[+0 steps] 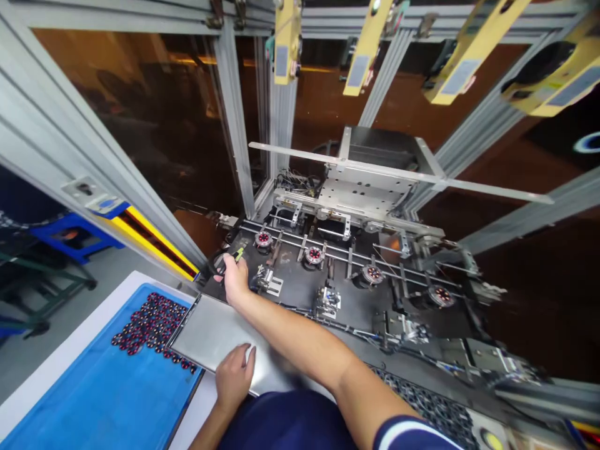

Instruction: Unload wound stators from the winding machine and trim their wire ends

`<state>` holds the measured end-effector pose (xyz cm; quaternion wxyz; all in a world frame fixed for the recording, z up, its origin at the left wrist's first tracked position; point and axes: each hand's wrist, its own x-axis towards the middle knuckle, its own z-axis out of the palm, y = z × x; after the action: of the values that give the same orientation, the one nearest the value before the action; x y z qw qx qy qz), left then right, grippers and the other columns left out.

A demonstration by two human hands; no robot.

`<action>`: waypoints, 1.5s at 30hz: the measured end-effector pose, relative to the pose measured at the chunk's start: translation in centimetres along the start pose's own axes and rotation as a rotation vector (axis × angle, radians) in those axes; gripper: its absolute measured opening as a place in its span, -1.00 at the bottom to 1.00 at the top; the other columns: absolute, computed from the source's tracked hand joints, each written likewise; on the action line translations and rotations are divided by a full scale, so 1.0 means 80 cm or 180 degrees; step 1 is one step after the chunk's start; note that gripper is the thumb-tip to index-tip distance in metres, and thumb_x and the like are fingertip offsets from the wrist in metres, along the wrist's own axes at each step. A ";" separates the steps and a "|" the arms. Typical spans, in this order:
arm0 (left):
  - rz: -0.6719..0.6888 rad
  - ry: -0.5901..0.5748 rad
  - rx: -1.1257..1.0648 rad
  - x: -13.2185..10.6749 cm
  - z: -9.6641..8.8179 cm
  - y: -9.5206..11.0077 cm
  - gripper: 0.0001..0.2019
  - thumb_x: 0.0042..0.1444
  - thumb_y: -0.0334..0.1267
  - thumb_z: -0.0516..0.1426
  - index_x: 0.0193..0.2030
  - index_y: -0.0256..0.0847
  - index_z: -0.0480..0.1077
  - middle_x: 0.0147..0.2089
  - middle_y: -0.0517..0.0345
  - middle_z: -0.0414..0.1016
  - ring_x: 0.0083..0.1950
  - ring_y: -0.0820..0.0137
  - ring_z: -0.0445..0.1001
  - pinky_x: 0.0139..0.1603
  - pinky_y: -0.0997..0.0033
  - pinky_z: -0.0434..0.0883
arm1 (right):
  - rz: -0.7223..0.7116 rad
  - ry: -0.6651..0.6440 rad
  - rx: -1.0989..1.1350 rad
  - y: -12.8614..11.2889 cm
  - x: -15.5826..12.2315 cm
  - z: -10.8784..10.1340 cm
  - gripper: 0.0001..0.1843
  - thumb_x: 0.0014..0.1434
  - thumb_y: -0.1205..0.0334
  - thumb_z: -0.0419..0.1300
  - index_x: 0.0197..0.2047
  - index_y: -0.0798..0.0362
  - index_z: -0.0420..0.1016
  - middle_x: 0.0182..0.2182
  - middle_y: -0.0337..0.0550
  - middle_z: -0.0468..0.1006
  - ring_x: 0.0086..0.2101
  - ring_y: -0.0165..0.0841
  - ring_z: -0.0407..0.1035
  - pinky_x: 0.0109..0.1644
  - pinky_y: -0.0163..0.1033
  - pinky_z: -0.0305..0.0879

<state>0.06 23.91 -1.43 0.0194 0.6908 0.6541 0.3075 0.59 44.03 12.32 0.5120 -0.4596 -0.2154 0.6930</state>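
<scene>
My right hand (234, 278) reaches across to the left end of the dark machine bed (290, 275). Its fingers are curled beside a dark rounded part (218, 262), and a small yellow-green piece (239, 254) shows just past them; what lies within the grip is hidden. My left hand (233, 375) is low over the bare metal plate (210, 328), thumb and forefinger slightly apart, with nothing visible between them. Round parts with red and black segments, such as this near one (263, 239), sit in a row of stations along the bed.
On the left, a blue tray (103, 387) holds many small dark and red rings (152, 322). A yellow light-curtain strip (154, 240) runs along the aluminium frame (117, 169). Yellow units (365, 50) hang overhead. Black parts (426, 400) fill a rack at lower right.
</scene>
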 end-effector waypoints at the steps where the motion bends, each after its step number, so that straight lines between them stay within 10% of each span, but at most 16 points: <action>1: 0.0000 -0.0010 0.0005 0.000 0.000 -0.001 -0.75 0.32 -0.18 0.05 -0.20 -0.25 0.51 -0.52 0.17 0.49 -0.49 0.40 0.51 -0.36 0.43 0.39 | 0.0007 0.0118 0.0043 0.001 0.005 -0.001 -0.78 0.33 0.16 0.18 -0.07 0.14 0.41 -0.32 -0.24 0.46 -0.47 -0.51 0.36 -0.49 -0.40 0.37; 32: -0.0040 -0.0070 -0.0044 0.002 0.001 -0.001 -0.79 0.30 -0.22 0.06 -0.20 -0.23 0.50 -0.55 0.21 0.43 -0.50 0.41 0.47 -0.36 0.42 0.37 | 0.0246 0.0710 0.0149 -0.016 0.028 0.003 -0.71 0.36 0.09 0.14 0.00 0.13 0.41 -0.24 -0.17 0.51 -0.40 -0.45 0.43 -0.37 -0.30 0.45; 38: -0.0014 -0.0016 0.0047 0.005 -0.006 0.004 -0.75 0.30 -0.20 0.03 -0.24 -0.22 0.51 -0.56 0.18 0.45 -0.52 0.39 0.49 -0.42 0.44 0.37 | 0.0033 -0.0369 -0.0084 -0.047 -0.057 -0.005 -0.88 0.25 0.27 0.19 -0.16 0.13 0.41 -0.58 -0.43 0.37 -0.72 -0.58 0.20 -0.70 -0.47 0.12; 41: -0.0002 -0.0004 0.0065 0.006 -0.009 0.004 -0.72 0.28 -0.18 0.02 -0.35 -0.19 0.49 -0.57 0.15 0.47 -0.53 0.35 0.50 -0.48 0.43 0.35 | -0.0112 -0.1130 -0.0105 -0.069 -0.127 -0.038 -0.60 -0.01 0.33 0.30 -0.05 0.07 0.43 -0.52 -0.43 0.44 -0.73 -0.56 0.24 -0.73 -0.44 0.15; 45: -0.0001 -0.0030 0.0057 0.004 -0.008 0.003 -0.73 0.29 -0.16 0.02 -0.26 -0.19 0.50 -0.48 0.13 0.55 -0.48 0.35 0.54 -0.43 0.43 0.39 | -0.0328 -0.0916 0.0121 -0.092 -0.157 -0.105 -0.42 -0.07 0.20 0.31 0.06 -0.02 0.36 -0.39 -0.38 0.44 -0.63 -0.53 0.32 -0.67 -0.39 0.33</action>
<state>-0.02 23.98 -0.70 0.0163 0.6923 0.6568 0.2984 12.20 34.00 19.13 0.5194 -0.3341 -0.2967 0.7284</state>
